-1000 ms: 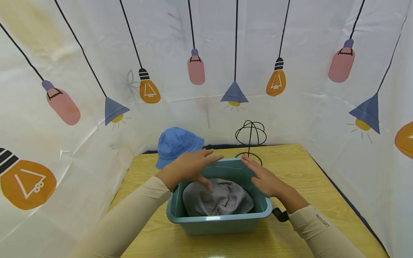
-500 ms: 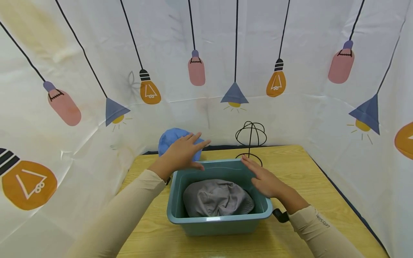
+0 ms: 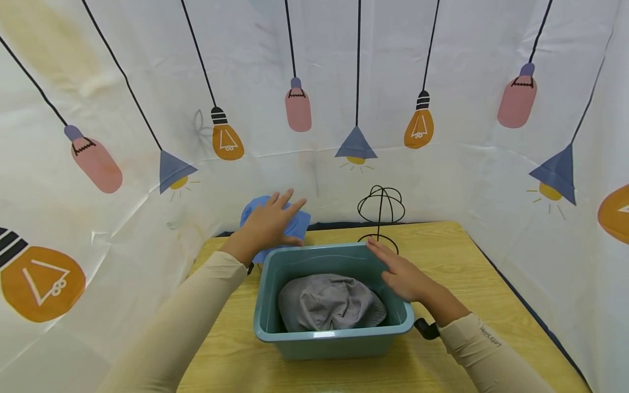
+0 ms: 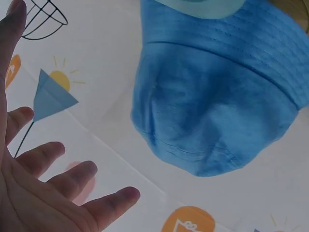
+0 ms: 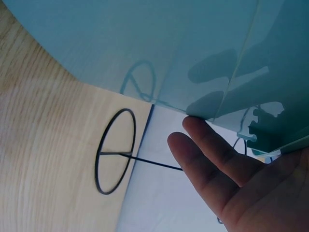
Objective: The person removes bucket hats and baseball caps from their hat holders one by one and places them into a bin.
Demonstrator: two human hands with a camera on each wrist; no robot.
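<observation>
A blue bucket hat (image 3: 298,222) is at the back left, partly hidden in the head view by my left hand (image 3: 267,224). That hand's fingers are spread; the left wrist view shows the palm (image 4: 43,203) apart from the hat (image 4: 212,106). A grey cap-like cloth hat (image 3: 331,303) lies inside the teal plastic bin (image 3: 339,346). My right hand (image 3: 405,275), fingers straight, is at the bin's right rim. In the right wrist view its fingertips (image 5: 195,124) are against or very near the bin's wall (image 5: 145,43); contact is hard to tell.
Behind the bin stands a black wire hat stand (image 3: 380,204) with a round base. The bin is on a wood-grain table (image 3: 491,305). White sheeting (image 3: 314,180) printed with lamps hangs around the back and sides.
My left hand has moved from above the bin up and left to the blue hat. My right hand, the bin and the grey hat have stayed put.
</observation>
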